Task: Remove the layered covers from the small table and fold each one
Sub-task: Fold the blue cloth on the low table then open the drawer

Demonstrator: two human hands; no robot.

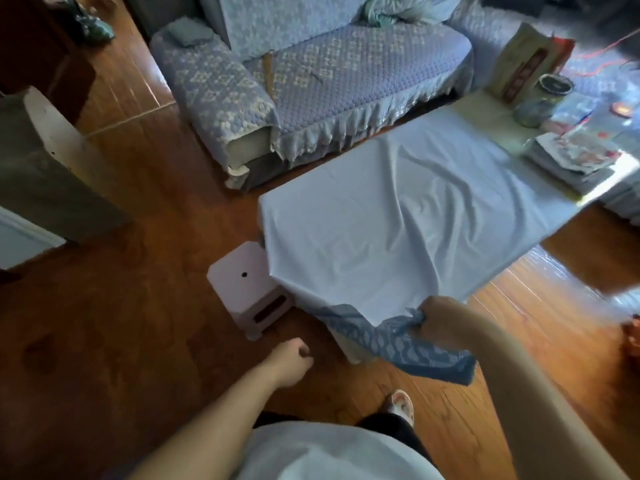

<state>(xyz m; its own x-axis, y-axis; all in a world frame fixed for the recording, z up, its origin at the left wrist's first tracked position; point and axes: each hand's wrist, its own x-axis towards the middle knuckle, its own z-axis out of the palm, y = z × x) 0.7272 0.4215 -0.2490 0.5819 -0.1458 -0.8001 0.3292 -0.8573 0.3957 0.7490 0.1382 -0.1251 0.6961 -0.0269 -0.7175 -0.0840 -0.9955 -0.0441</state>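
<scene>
Table hidden under covers; stool partly behind pale cover

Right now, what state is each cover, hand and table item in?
Plain cover: spread over table, wrinkled.
Patterned cover: near corner lifted, unfolded.
Right hand: gripping patterned cover's corner.
Left hand: curled, holding nothing.
Jar: upright, lidded.
Stool: upright.
</scene>
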